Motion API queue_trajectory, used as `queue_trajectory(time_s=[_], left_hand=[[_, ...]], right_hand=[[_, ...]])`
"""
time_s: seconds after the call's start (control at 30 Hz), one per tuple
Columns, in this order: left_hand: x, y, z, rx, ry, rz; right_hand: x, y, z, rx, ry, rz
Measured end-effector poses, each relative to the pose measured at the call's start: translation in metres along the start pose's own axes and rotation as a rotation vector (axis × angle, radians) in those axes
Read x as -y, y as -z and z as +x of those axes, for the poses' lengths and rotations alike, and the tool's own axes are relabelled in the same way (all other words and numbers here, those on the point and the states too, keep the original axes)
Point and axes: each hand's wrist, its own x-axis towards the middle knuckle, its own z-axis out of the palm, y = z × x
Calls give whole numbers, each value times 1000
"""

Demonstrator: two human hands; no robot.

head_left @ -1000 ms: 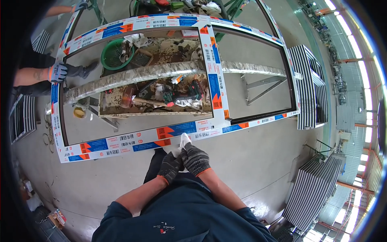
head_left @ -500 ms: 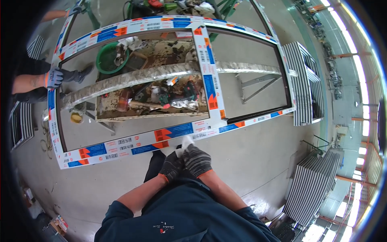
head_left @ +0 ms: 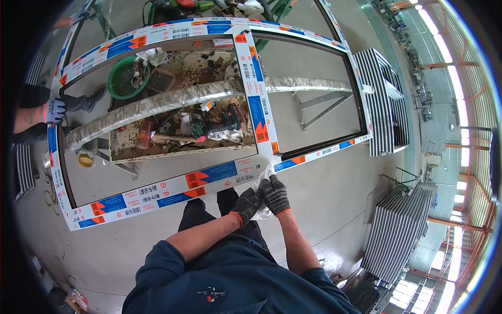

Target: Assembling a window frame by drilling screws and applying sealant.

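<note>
Hands (head_left: 275, 195) and white cloth (head_left: 263, 213) farther right

Right-side glare; bowed edges

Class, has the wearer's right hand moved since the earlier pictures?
Yes: the right hand moved rightward, from left of the frame's middle bar to near its lower end.

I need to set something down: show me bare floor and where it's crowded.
Bare floor: between the frame and the lower-right stack; also between the frame and the left forearm. Crowded: beneath the frame, with tray, basin and drill.
</note>
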Motion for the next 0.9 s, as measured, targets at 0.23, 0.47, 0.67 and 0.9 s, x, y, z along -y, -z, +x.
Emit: queue_trajectory(time_s=[0.23, 0.47, 0.67, 0.9], left_hand=[[13, 20, -11, -54, -102, 37], [2, 31, -38, -95, -145, -11], [-15, 42, -80, -207, -223, 168], [-13, 37, -68, -71, -295, 368]], right_hand=[[7, -9, -4, 152, 42, -66], [30, -29, -14, 257, 70, 7], [42, -41, -21, 538, -98, 391], [26, -48, -38, 203, 79, 318]])
